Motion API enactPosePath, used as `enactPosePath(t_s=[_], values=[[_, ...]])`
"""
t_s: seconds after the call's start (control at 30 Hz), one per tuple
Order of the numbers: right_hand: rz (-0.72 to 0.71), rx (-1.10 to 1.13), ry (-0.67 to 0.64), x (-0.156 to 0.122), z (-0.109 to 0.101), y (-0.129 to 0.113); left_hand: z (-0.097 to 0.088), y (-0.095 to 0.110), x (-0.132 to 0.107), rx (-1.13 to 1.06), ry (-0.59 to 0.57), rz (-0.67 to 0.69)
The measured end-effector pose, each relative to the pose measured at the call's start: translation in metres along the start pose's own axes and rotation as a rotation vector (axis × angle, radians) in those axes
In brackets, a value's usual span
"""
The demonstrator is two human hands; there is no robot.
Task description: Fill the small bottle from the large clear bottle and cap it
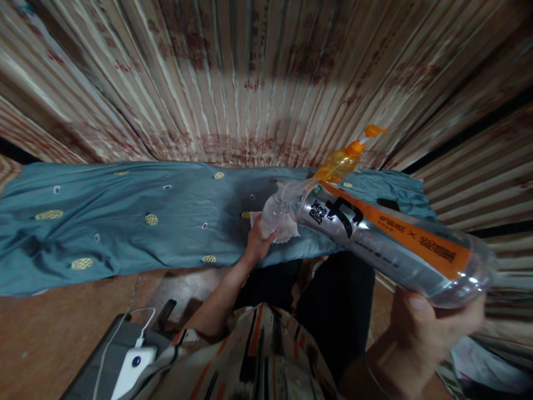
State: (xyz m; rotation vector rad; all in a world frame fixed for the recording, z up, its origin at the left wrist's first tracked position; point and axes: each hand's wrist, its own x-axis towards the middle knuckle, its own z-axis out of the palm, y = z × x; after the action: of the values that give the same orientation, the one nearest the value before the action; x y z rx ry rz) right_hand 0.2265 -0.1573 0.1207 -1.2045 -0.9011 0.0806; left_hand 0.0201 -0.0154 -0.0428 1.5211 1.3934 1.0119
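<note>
A large clear plastic bottle (400, 244) with an orange and silver label lies tilted across the view, above the cloth. My right hand (433, 325) is closed round its lower end, with the fingers partly hidden beneath it. The narrower end points left, toward my left hand (259, 241). That hand is closed on a white tissue (287, 230) beside clear, crinkled plastic (275, 208) at the narrow end. Whether this plastic belongs to the bottle I cannot tell. Behind the bottle stands a yellow pump bottle (339, 164) with an orange pump top, its base hidden.
A teal cloth (179, 222) with yellow pineapple prints covers the long surface. A dark flat object (388, 204) lies on its right part. Striped curtains (250, 83) hang behind. A white power bank (135, 366) with a cable is at lower left.
</note>
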Motion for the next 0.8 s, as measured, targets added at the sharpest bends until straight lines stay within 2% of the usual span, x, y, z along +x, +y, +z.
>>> enactPosePath(t_s=[0.2,0.4,0.63,0.8], values=[[-0.040,0.020,-0.068,0.002,-0.001,-0.001,0.000,0.001,0.000,0.008,0.015,0.000],[-0.036,0.023,-0.065,0.000,0.005,-0.008,0.000,-0.003,0.001,-0.014,0.000,0.045],[-0.026,0.013,-0.082,-0.003,0.008,-0.015,-0.001,0.000,0.000,-0.003,-0.002,0.008],[-0.040,-0.015,-0.070,-0.001,0.005,-0.011,-0.001,0.002,0.000,-0.009,-0.001,0.013]])
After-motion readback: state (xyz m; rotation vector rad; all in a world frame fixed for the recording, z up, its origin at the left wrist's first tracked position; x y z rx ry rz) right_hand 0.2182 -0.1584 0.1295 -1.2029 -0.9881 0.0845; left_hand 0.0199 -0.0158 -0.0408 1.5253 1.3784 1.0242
